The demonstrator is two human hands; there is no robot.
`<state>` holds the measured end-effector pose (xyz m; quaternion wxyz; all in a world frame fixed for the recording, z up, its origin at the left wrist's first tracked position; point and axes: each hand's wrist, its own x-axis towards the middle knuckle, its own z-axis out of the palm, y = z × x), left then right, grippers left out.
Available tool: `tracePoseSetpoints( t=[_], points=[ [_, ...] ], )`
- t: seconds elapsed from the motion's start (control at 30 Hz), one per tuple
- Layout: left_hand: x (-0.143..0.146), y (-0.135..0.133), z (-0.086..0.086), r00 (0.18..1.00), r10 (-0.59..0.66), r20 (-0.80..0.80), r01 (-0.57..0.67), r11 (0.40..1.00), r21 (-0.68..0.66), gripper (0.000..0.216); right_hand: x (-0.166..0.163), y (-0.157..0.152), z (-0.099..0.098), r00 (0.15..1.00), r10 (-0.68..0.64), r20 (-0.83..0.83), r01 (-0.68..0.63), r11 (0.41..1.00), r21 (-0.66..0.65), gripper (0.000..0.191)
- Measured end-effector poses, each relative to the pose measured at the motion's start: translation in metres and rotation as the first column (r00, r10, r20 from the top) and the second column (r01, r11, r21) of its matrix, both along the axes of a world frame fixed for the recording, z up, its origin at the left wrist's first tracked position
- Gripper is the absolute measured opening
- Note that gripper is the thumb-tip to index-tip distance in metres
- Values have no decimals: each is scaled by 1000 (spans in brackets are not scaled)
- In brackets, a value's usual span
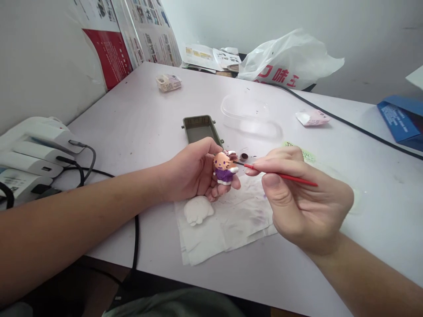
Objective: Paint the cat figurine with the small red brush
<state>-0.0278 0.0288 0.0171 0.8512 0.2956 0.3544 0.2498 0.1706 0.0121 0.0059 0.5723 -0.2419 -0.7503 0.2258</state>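
Observation:
My left hand (pixel 194 171) grips a small cat-shaped figurine (pixel 224 167) with an orange face and a purple body, held just above the table. A thin red-handled paintbrush (pixel 280 175) sits pinched in my right hand (pixel 304 202), its tip touching the figurine's right side. Below my left hand, an unpainted white figurine (pixel 198 210) lies on a sheet of white tissue paper (pixel 231 224). A tiny pot of dark paint (pixel 243 156) stands just behind the brush tip.
A grey-green rectangular tray (pixel 201 128) and a clear plastic lid (pixel 249 116) lie behind the hands. White chargers with black cables (pixel 36 154) sit at left. A white plastic bag (pixel 291 59), small packets (pixel 168 82) and a blue box (pixel 401 116) lie farther back.

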Motion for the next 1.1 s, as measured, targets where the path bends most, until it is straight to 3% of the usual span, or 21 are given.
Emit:
tracePoseSetpoints(
  t=[0.23, 0.47, 1.1],
  points=[
    [3, -2, 0, 999, 35, -14, -35, 999, 15, 36, 1, -2, -1, 986, -150, 74, 142, 985, 100, 34],
    [1, -1, -3, 1000, -3, 11, 3, 1000, 31, 40, 0, -2, -1, 985, -144, 95, 136, 987, 83, 33],
    [1, -1, -3, 1000, -16, -14, 16, 1000, 18, 42, 6, -1, 0, 970, -200, 140, 171, 966, 193, 35]
  ],
)
